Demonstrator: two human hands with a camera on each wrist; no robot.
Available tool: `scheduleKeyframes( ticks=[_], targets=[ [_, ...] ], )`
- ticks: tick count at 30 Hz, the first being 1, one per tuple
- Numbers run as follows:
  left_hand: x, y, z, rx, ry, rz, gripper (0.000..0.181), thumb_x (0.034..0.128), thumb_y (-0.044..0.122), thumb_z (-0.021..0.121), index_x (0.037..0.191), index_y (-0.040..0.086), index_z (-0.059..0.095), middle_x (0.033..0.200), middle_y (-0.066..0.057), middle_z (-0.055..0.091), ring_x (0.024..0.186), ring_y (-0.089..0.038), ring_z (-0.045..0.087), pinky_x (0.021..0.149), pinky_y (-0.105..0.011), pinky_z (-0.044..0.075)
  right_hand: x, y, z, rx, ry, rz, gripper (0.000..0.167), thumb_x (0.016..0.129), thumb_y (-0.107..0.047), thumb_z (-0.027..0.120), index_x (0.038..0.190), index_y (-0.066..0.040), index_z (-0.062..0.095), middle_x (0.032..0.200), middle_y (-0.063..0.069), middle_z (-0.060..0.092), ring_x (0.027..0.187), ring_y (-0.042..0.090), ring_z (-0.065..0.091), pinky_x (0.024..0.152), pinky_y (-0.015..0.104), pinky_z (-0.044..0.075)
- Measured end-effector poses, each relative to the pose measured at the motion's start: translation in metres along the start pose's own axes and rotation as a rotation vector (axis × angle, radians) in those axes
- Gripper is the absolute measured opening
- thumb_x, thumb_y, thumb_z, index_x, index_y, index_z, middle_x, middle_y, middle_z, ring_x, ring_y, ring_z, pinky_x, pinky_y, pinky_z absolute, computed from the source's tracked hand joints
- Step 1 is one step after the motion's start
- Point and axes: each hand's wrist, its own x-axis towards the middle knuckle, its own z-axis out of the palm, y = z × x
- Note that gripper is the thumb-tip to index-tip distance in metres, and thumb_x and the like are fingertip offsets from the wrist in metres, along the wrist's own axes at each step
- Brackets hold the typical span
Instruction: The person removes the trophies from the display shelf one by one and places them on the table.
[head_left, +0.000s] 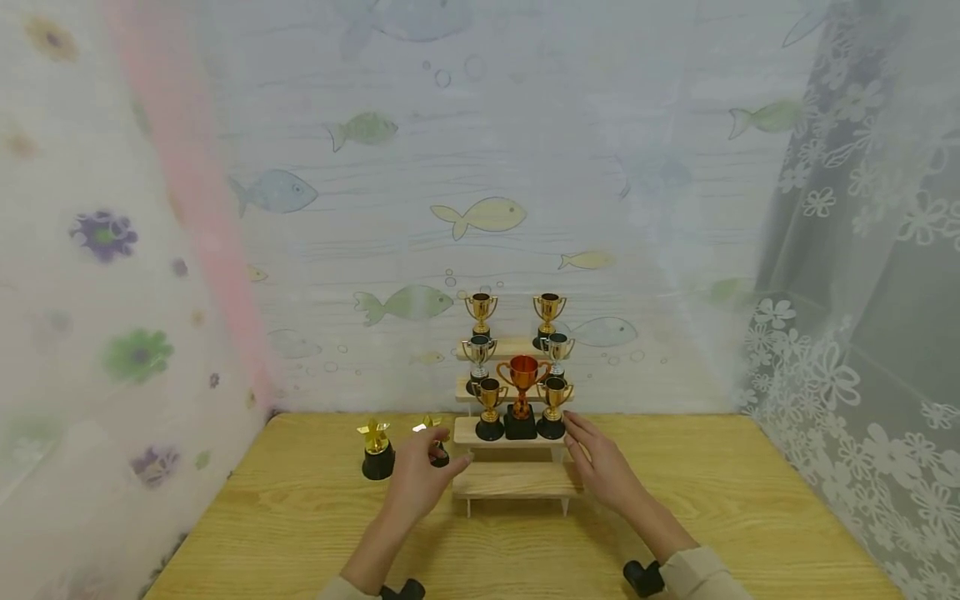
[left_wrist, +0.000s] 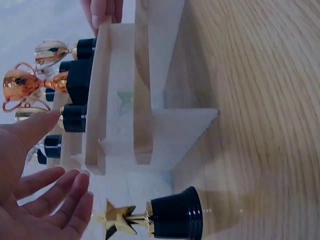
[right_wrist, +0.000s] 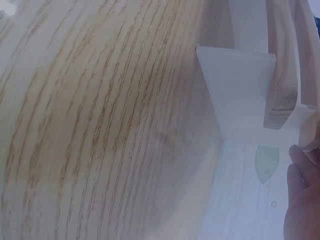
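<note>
A tiered wooden stand [head_left: 517, 481] bears gold and silver cups on its upper steps; its lowest step is bare. One step up, a larger copper-red cup [head_left: 522, 375] stands between two small gold cups [head_left: 489, 400]. My left hand [head_left: 422, 477] is at the stand's left side, fingers apart and holding nothing; in the left wrist view its thumb reaches close to a small cup's black base [left_wrist: 75, 118], contact unclear. My right hand [head_left: 603, 467] has its fingertips at the right end of the step with the copper-red cup, fingers nearly straight, also in the right wrist view [right_wrist: 304, 195].
Two gold star trophies on black bases stand on the wooden table [head_left: 300, 500] left of the stand, one [head_left: 377, 454] further left, the other [head_left: 441, 454] partly behind my left hand. Printed curtains [head_left: 480, 167] hang behind and at both sides.
</note>
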Motion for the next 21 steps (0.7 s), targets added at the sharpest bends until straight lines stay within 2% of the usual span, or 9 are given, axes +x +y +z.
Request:
scheduleKeyframes(
  ticks=[5,8,12,21],
  targets=[
    [0.003,0.01,0.008,0.005,0.007,0.071,0.05,0.0869,0.029,0.084,0.127,0.004,0.067,0.115,-0.008,0.069,0.092,-0.021,0.063,0.076,-0.036,0.054,0.0,-0.001,0.0,0.006,0.0,0.01,0.042,0.109,-0.012,0.049,0.145,0.011,0.049,0.153,0.026,0.045,0.139,0.047,0.044,0.108,0.061,0.04],
    [0.006,0.013,0.012,-0.003,0.011,0.093,0.05,0.0876,0.029,0.083,0.127,0.004,0.067,0.12,-0.01,0.069,0.097,-0.026,0.064,0.079,-0.04,0.055,0.0,0.0,0.0,0.007,-0.004,0.016,0.042,0.109,-0.012,0.049,0.145,0.011,0.05,0.153,0.026,0.045,0.139,0.047,0.044,0.108,0.061,0.04],
    [0.011,0.016,0.017,-0.021,-0.005,0.086,0.052,0.0878,0.028,0.083,0.13,0.003,0.066,0.124,-0.012,0.068,0.101,-0.028,0.065,0.085,-0.044,0.056,0.001,0.0,0.0,0.008,-0.007,0.018,0.042,0.109,-0.011,0.049,0.144,0.011,0.05,0.153,0.027,0.045,0.139,0.047,0.044,0.108,0.061,0.04],
    [0.02,0.018,0.027,-0.041,-0.026,0.101,0.052,0.0865,0.022,0.085,0.128,-0.002,0.066,0.121,-0.018,0.067,0.1,-0.031,0.065,0.085,-0.046,0.057,0.0,0.0,0.0,0.006,-0.006,0.015,0.041,0.108,-0.01,0.05,0.143,0.012,0.051,0.151,0.028,0.047,0.138,0.048,0.045,0.107,0.061,0.041]
  ],
)
